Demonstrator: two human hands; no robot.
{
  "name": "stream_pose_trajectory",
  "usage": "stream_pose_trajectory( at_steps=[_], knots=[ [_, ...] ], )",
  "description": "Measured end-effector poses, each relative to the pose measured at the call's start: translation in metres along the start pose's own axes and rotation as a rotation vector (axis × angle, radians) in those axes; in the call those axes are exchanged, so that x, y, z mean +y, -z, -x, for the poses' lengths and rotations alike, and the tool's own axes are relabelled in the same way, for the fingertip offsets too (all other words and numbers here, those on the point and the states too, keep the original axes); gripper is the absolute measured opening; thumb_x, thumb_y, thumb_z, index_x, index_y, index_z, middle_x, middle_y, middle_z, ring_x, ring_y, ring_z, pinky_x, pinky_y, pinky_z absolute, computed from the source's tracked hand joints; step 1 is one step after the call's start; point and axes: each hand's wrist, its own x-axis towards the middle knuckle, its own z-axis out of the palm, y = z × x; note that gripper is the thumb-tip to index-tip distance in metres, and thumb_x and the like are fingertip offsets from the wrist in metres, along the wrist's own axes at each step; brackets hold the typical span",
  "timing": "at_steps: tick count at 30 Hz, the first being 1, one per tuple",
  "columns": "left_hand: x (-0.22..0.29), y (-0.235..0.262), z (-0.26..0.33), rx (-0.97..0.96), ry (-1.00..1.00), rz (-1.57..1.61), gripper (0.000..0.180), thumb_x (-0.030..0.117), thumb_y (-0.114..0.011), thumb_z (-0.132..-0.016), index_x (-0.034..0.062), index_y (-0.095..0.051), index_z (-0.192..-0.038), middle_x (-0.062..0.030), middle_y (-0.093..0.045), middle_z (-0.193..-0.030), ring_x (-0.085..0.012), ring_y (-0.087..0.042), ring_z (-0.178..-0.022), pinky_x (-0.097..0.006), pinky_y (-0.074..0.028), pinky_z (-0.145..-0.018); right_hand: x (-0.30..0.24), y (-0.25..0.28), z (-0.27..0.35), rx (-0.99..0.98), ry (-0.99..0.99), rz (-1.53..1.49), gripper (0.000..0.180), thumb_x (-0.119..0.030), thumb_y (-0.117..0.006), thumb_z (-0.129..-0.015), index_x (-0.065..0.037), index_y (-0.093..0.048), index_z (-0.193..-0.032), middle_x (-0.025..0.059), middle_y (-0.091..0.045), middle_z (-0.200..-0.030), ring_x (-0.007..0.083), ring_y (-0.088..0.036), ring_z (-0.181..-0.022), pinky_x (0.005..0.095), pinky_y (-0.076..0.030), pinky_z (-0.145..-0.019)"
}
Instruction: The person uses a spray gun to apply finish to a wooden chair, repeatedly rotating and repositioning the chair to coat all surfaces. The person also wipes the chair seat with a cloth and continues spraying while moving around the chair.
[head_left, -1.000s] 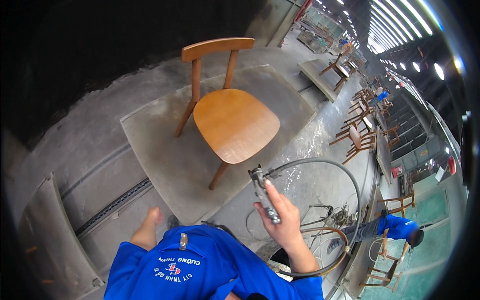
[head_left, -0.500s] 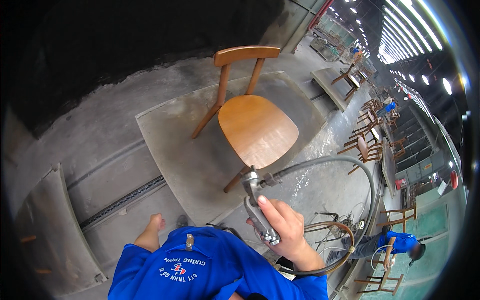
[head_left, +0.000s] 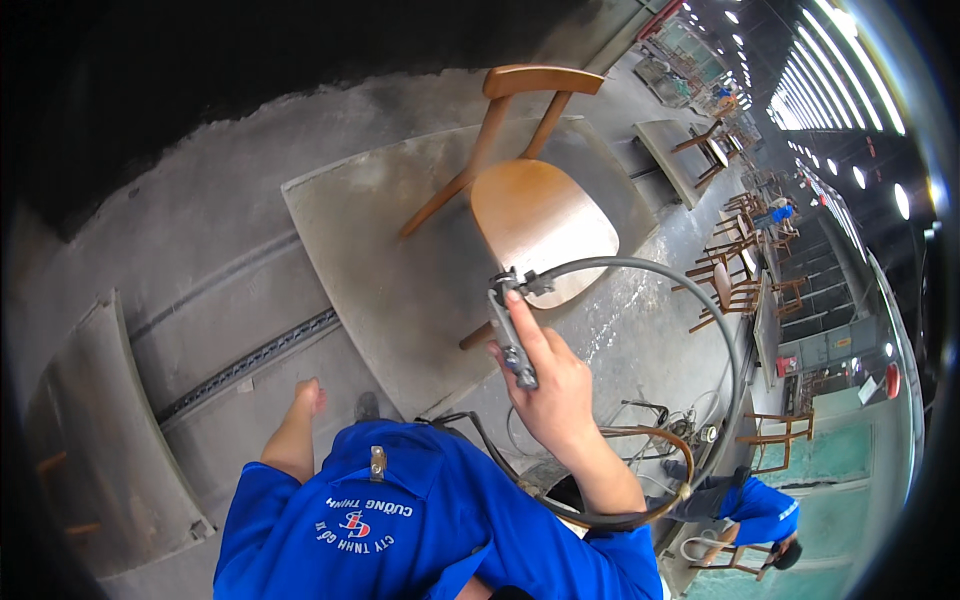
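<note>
My right hand (head_left: 553, 385) grips a metal spray gun (head_left: 510, 325), index finger lying along its body, with a grey hose (head_left: 725, 330) looping from its top round to the right and down. The gun's head sits just at the near edge of a wooden chair (head_left: 535, 215) that stands on a square grey platform (head_left: 370, 240). My left hand (head_left: 308, 397) hangs low beside my blue shirt, fingers loosely closed and holding nothing.
Grey dusty floor with a metal rail (head_left: 240, 365) runs left of the platform. More wooden chairs (head_left: 735, 285) line the aisle at right. Another person in blue (head_left: 755, 510) crouches at lower right. Hoses and a hoop (head_left: 650, 470) lie near my feet.
The view has swung so the chair and platform sit farther right and nearer. My right hand with the spray gun has risen toward the chair seat's near edge.
</note>
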Motion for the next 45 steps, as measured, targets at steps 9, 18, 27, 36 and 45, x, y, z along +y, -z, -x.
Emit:
stream_pose_trajectory(
  at_steps=[9, 18, 27, 36, 45],
  knots=[
    [-0.056, 0.038, 0.022, -0.011, 0.067, 0.082, 0.053, 0.038, -0.048, -0.1, 0.0001, -0.048, -0.137, -0.0203, -0.064, -0.123, -0.0361, -0.063, -0.11, -0.053, -0.052, -0.091, 0.005, -0.104, -0.003, -0.234, -0.054, -0.111, 0.062, -0.027, -0.072, -0.091, -0.021, -0.048, -0.148, 0.0171, -0.066, -0.085, 0.0394, -0.068, -0.074, 0.047, -0.054, -0.064],
    [-0.095, 0.079, 0.029, 0.084, 0.112, 0.175, 0.054, 0.04, -0.046, -0.101, 0.0, -0.048, -0.136, -0.0209, -0.064, -0.125, -0.0377, -0.063, -0.111, -0.054, -0.051, -0.09, 0.005, -0.154, -0.007, -0.37, -0.043, -0.118, 0.06, -0.025, -0.066, -0.093, -0.015, -0.046, -0.149, 0.0197, -0.062, -0.081, 0.0396, -0.065, -0.073, 0.0497, -0.052, -0.067],
    [-0.085, 0.084, 0.017, 0.057, 0.055, 0.218, 0.054, 0.04, -0.05, -0.1, 0.0011, -0.047, -0.137, -0.0214, -0.065, -0.123, -0.0361, -0.066, -0.102, -0.052, -0.053, -0.086, -0.003, -0.17, -0.012, -0.377, -0.115, -0.139, 0.056, -0.031, -0.068, -0.094, -0.017, -0.05, -0.146, 0.0204, -0.068, -0.086, 0.0406, -0.069, -0.078, 0.0474, -0.055, -0.068],
    [-0.084, 0.08, -0.002, 0.011, 0.033, 0.183, 0.048, 0.037, -0.05, -0.097, 0.0, -0.052, -0.128, -0.0212, -0.065, -0.116, -0.036, -0.066, -0.097, -0.053, -0.054, -0.079, -0.014, -0.136, -0.003, -0.314, -0.117, -0.096, 0.059, -0.03, -0.068, -0.093, -0.019, -0.048, -0.148, 0.0184, -0.066, -0.082, 0.0402, -0.067, -0.075, 0.0475, -0.054, -0.065],
    [-0.053, 0.069, 0.006, 0.004, 0.079, 0.047, 0.047, 0.033, -0.049, -0.094, -0.0042, -0.055, -0.121, -0.0227, -0.064, -0.12, -0.0374, -0.063, -0.104, -0.053, -0.052, -0.085, -0.019, -0.038, 0.011, -0.174, -0.123, 0.037, 0.092, -0.004, -0.074, -0.073, -0.022, -0.037, -0.155, 0.0163, -0.06, -0.091, 0.0362, -0.066, -0.081, 0.0459, -0.055, -0.071]
  ],
)
